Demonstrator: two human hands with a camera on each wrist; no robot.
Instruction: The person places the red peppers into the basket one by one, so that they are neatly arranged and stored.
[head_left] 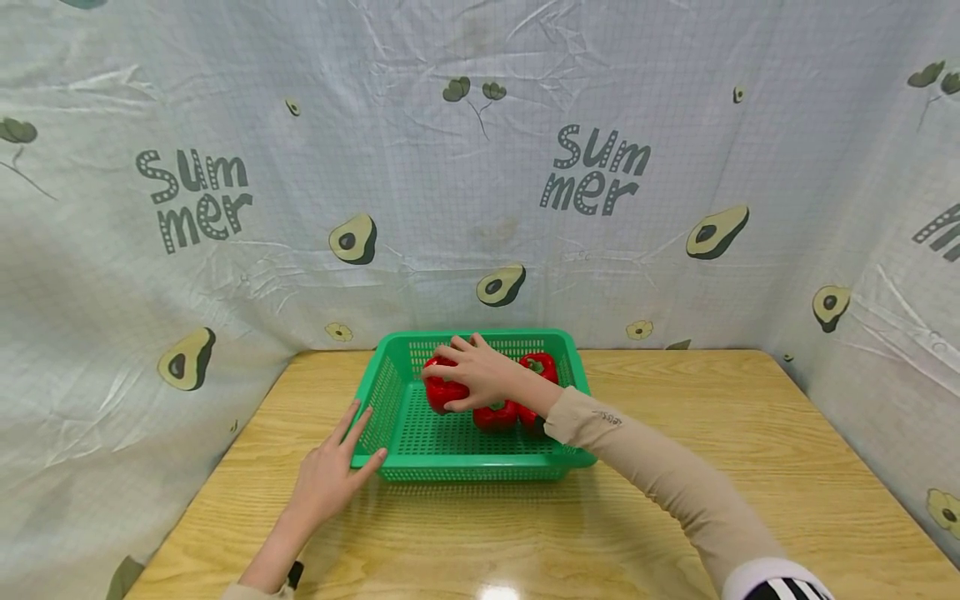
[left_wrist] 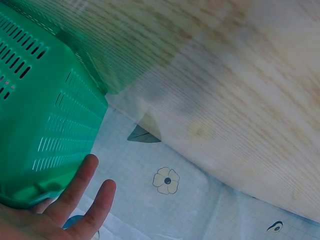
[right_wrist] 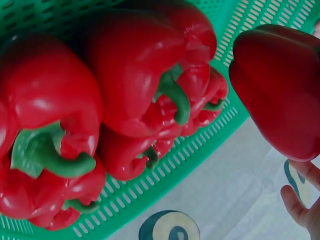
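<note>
My right hand (head_left: 483, 375) grips a red bell pepper (head_left: 441, 393) over the left half of a green plastic basket (head_left: 480, 461). In the right wrist view that bell pepper (right_wrist: 280, 90) appears at the upper right, with fingertips (right_wrist: 295, 205) below it. Other red bell peppers, a front one (head_left: 495, 418) and a back one (head_left: 537, 364) among them, lie in the basket's right half, partly hidden by my right forearm. Green stems show on them in the right wrist view. My left hand (head_left: 326, 479) rests at the basket's front left corner, fingers spread and fairly straight.
The basket stands on a light wooden table (head_left: 690, 400) near its back edge. A pale curtain (head_left: 420, 208) printed with avocados and the word "summer" hangs behind and at both sides.
</note>
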